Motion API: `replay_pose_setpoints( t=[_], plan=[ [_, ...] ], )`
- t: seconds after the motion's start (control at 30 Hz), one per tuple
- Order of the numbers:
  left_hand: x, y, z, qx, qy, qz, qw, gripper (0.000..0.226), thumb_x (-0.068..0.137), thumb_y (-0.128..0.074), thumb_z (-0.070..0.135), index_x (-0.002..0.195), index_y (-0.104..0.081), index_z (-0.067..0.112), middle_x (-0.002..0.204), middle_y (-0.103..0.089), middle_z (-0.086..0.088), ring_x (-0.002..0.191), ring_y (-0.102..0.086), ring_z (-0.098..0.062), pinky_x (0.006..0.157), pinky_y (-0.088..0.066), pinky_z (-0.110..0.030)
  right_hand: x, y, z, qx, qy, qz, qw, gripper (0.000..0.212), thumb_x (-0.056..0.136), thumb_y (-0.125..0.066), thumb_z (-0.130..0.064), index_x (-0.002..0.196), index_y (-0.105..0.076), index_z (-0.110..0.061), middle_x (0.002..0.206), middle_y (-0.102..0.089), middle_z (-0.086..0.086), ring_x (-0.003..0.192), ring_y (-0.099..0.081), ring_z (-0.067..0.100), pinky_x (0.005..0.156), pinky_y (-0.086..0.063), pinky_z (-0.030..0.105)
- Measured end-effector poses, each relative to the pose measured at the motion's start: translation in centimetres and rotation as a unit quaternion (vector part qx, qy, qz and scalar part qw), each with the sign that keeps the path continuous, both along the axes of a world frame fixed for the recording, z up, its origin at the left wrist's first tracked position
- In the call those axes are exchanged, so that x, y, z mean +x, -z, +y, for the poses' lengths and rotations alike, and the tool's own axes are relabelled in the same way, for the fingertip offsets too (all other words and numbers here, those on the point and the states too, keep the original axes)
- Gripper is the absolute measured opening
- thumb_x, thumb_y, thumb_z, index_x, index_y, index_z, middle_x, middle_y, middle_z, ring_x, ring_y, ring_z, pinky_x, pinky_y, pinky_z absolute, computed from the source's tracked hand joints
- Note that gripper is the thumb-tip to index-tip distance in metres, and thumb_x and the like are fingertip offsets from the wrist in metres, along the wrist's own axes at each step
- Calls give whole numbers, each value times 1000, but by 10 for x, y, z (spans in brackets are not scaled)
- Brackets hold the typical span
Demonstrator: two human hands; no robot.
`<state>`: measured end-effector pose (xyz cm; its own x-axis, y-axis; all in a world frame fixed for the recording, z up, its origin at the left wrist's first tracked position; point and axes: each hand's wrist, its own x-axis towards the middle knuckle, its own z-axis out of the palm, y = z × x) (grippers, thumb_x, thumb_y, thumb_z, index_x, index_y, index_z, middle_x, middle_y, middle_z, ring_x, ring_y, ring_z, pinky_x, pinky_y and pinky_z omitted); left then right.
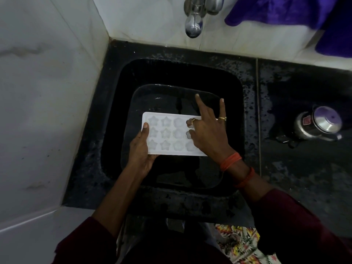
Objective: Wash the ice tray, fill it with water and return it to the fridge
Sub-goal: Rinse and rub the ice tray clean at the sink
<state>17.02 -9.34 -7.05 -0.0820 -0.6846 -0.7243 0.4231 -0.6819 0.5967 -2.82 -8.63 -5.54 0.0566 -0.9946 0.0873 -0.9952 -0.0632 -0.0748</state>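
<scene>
Corner of a kitchen, dim light. White marble-look wall tiles (38, 92) ran down the left side and across the back, meeting at a grimy grouted corner. Black speckled stone counter (297, 168), wet-looking in patches, with a seam line right of the basin. Square black sink (114, 103) was set into the counter. Chrome tap (194, 18) stuck out from the back wall above the sink. Purple cloth (285, 10) hung at top right. Small steel lidded pot (318, 125) stood on the counter at right.
</scene>
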Motion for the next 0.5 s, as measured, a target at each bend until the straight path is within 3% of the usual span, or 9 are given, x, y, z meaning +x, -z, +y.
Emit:
replay_pose_setpoints(
  t=[0.17, 0.37, 0.5],
  plan=[
    [1, 0, 0, -6, 3, -4, 1000, 50, 100, -57, 45, 135, -62, 9, 124, -73, -14, 111, -72, -33, 88, -60, -52, -6, -7, -1, -30, -11, -8, 999, 26, 65, -86, -39, 87, -78, -28, 158, -38, 12, 127, -54, 26, 120, 14, 53],
    [3, 0, 1, 2, -10, 0, 1000, 48, 100, -58, 44, 133, -63, 9, 123, -74, -13, 111, -73, -32, 92, -59, -53, -11, -13, -3, 8, -8, 33, 999, 30, 73, -74, -58, 97, -75, -41, 164, -25, 11, 138, -44, 27, 120, 9, 62],
    [2, -2, 0, -4, -10, -7, 1000, 47, 101, -58, 43, 132, -63, 9, 122, -74, -12, 110, -73, -31, 90, -60, -53, -12, -14, -5, 7, -10, 60, 998, 32, 74, -72, -58, 99, -75, -38, 164, -25, 13, 140, -42, 29, 120, 8, 63]
  ],
)
